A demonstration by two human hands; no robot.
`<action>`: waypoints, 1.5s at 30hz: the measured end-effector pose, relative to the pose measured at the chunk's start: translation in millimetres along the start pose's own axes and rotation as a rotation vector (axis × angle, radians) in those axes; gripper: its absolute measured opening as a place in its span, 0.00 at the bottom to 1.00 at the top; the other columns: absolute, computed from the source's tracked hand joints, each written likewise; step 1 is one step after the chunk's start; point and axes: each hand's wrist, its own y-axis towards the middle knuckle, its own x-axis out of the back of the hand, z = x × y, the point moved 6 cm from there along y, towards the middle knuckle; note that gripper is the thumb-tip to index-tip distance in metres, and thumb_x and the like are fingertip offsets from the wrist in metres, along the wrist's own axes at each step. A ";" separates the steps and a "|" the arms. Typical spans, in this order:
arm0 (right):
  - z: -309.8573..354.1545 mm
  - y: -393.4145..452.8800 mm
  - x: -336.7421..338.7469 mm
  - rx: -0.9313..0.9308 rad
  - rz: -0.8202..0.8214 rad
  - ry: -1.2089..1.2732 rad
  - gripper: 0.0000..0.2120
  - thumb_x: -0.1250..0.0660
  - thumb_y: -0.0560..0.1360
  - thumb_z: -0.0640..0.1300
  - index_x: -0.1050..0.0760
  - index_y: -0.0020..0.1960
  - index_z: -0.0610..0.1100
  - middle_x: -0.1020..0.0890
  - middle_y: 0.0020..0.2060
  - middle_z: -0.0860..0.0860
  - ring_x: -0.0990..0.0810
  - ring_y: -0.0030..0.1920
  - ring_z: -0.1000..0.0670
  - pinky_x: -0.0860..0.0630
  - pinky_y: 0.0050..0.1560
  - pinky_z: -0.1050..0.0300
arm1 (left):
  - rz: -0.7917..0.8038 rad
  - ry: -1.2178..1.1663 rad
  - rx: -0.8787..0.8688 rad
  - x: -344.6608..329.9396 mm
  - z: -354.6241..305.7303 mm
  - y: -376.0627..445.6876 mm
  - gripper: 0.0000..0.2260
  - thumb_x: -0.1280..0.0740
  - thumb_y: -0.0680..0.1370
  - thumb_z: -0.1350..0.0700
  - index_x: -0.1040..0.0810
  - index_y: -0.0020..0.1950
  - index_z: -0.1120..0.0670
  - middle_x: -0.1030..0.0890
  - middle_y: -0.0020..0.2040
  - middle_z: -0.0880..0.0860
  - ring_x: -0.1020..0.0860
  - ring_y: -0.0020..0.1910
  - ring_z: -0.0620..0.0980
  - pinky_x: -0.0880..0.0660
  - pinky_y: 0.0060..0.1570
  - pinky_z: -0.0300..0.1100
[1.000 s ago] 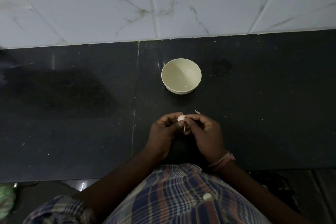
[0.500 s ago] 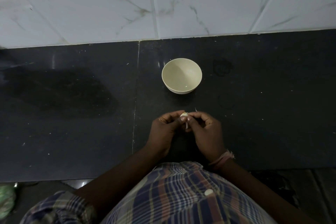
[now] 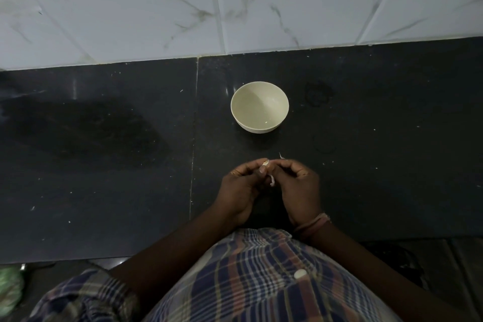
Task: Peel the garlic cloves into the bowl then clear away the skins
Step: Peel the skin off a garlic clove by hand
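**Clove mid-peel, bowl looks empty**

A garlic clove (image 3: 265, 163) is pinched between the fingertips of the left hand (image 3: 241, 185) and right hand (image 3: 298, 185), held above the dark counter (image 3: 104, 165), near the bowl (image 3: 259, 106) but short of it. Both sets of fingers are closed narrowly on the clove. A strip of skin (image 3: 272, 181) is seen hanging below the fingers.

Risks, judged: the clove could be dropped onto the counter if the pinch slips; loose skin could be scattered, one flake (image 3: 281, 156) is already lying just beside the right hand.

Bowl: upright, no cloves made out inside, only a small glint near the bottom.
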 end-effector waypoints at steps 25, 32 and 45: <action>10.0 2.9 -3.1 0.172 -0.003 -0.407 0.06 0.32 0.80 0.43 0.16 0.51 0.48 0.15 0.42 0.57 0.17 0.44 0.61 0.23 0.46 0.68 | -0.105 0.169 -0.122 4.1 -9.1 1.2 0.07 0.31 0.79 0.63 0.15 0.55 0.59 0.14 0.50 0.63 0.16 0.49 0.58 0.19 0.58 0.56; 11.2 3.6 1.2 0.233 0.028 -0.553 0.07 0.28 0.76 0.49 0.15 0.51 0.48 0.14 0.44 0.55 0.17 0.46 0.58 0.19 0.52 0.55 | -0.106 0.255 -0.144 5.6 -6.0 1.6 0.08 0.30 0.79 0.63 0.16 0.58 0.59 0.14 0.52 0.60 0.16 0.56 0.60 0.22 0.62 0.61; 17.9 1.3 -1.4 0.280 0.102 -0.657 0.06 0.27 0.76 0.47 0.15 0.52 0.47 0.14 0.43 0.55 0.17 0.44 0.59 0.20 0.49 0.59 | -0.089 0.219 -0.114 6.4 -4.5 -2.0 0.08 0.31 0.79 0.66 0.16 0.56 0.60 0.13 0.51 0.59 0.15 0.53 0.56 0.18 0.56 0.48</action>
